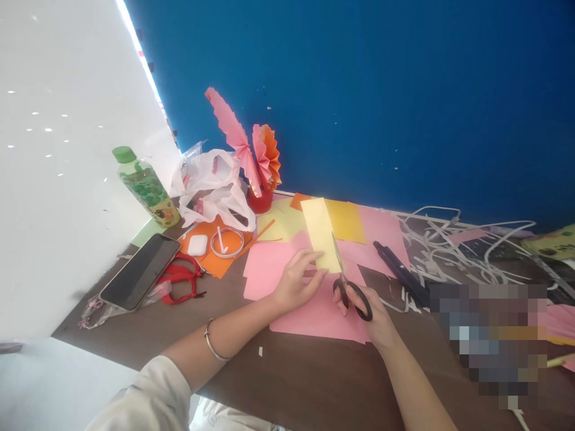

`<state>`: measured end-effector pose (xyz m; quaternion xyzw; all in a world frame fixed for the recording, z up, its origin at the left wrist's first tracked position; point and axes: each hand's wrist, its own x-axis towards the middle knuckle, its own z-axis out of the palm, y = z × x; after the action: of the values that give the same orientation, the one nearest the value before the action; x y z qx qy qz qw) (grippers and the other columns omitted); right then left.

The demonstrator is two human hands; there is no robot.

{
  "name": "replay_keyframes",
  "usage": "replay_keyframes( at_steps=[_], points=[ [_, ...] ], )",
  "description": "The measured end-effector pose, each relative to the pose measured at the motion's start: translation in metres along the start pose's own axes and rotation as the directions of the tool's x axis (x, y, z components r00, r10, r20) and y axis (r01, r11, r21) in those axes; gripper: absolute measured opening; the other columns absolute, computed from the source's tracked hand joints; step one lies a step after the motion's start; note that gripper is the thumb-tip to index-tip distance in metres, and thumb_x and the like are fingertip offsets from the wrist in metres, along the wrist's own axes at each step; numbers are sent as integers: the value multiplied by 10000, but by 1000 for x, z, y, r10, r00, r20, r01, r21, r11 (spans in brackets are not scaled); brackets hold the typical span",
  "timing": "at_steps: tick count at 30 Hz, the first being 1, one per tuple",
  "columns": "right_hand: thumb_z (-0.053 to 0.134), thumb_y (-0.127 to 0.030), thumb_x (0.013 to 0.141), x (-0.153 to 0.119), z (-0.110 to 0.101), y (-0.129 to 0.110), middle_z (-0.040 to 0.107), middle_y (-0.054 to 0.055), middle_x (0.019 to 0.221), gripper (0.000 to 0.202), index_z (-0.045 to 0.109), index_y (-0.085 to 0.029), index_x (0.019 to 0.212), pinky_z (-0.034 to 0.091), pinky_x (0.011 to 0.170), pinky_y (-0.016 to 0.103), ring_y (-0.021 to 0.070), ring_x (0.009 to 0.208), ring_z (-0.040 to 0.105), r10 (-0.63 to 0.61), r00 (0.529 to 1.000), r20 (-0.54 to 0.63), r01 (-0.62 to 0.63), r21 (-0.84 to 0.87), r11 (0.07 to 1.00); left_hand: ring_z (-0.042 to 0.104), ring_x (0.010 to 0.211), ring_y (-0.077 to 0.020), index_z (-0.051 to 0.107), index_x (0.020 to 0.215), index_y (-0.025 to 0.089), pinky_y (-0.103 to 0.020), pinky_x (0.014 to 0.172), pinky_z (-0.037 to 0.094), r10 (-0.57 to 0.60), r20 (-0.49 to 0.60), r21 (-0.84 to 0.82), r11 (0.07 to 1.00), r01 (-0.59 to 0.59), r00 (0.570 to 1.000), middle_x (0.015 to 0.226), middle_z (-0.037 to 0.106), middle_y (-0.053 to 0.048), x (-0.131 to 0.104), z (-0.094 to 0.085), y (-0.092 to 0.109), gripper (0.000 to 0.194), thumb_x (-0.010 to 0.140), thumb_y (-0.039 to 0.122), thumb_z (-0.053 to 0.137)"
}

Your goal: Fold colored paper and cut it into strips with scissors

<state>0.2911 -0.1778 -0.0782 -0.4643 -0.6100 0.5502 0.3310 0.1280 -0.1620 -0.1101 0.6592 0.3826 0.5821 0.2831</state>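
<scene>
My left hand pinches the lower left edge of a pale yellow paper strip, held up over the pink sheets. The fingers of my right hand are in the black handles of a pair of scissors. The scissors' blades point up and lie along the right edge of the yellow strip. Pink sheets are spread on the dark table under both hands, with a deeper yellow sheet behind the strip.
At the left are a green-capped bottle, a phone, red straps and a white plastic bag. Folded paper fans stand at the back. White cables and a dark rod-like object lie right.
</scene>
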Motion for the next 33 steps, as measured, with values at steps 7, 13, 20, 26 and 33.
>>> replay_keyframes(
  at_steps=[7, 13, 20, 26, 33],
  points=[
    [451, -518, 811, 1, 0, 0, 470, 3, 485, 391, 550, -183, 634, 329, 516, 304, 151, 499, 434, 3, 1000, -15, -4, -19, 1000, 556, 888, -140, 483, 1157, 202, -237, 641, 578, 3, -7, -13, 1000, -3, 1000, 1033, 502, -80, 0, 1, -1, 321, 856, 311, 471],
    [462, -518, 806, 0, 1, 0, 461, -1, 468, 393, 549, -180, 626, 316, 508, 298, 143, 486, 419, 1, 999, -33, -1, 0, 1000, 555, 892, -139, 484, 1154, 199, -231, 648, 579, -2, 0, -20, 1000, 2, 1000, 1035, 495, -80, 1, 0, 0, 314, 855, 294, 474],
    [479, -497, 810, 0, 2, -1, 459, -5, 461, 380, 556, -178, 619, 296, 515, 292, 138, 490, 410, 13, 999, -49, -12, 11, 1000, 546, 928, -142, 480, 1153, 201, -229, 666, 578, -5, -1, -12, 1000, 5, 1000, 1043, 494, -76, 1, 0, 0, 307, 857, 284, 473],
    [487, -513, 800, 0, 4, -2, 467, 0, 461, 391, 556, -176, 615, 313, 516, 297, 143, 487, 420, 30, 997, -65, -30, 6, 1000, 543, 931, -145, 487, 1150, 195, -225, 662, 576, -8, -7, -26, 1000, 7, 1000, 1044, 495, -81, 1, 0, -1, 311, 851, 281, 484],
    [441, -485, 832, 0, 1, 3, 488, 8, 506, 379, 569, -174, 658, 310, 537, 302, 147, 507, 434, -26, 999, -30, 26, 12, 1000, 551, 920, -141, 488, 1155, 193, -248, 705, 572, 17, 34, -36, 999, -15, 999, 1055, 502, -82, -1, 1, 2, 316, 848, 263, 493]
  ],
)
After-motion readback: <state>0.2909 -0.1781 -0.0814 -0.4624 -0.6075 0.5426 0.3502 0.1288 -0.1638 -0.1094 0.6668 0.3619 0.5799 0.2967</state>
